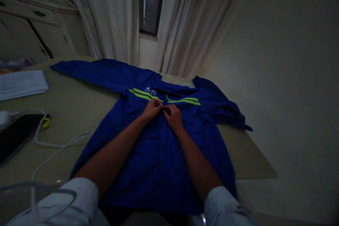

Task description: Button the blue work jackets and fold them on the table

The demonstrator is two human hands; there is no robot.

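Observation:
A blue work jacket (pixel 143 169) with yellow-green striped bands across the chest lies spread front side up on the table. Both hands meet at its front opening, just below the bands. My left hand (pixel 153 108) is closed in a pinch on the jacket's front edge. Close beside it, my right hand (pixel 173 116) also pinches the front edge, its fingers curled. Whatever small part of the fastening sits between the fingertips is too dark and small to make out. White printing shows on the chest above the left hand.
On the left of the table (pixel 67 113) lie a black phone (pixel 19 136), a white cable (pixel 57 145) and papers (pixel 22 84). Curtains (pixel 113 17) and a window (pixel 150 3) are behind. A wall (pixel 286 77) stands at the right, past the table's corner.

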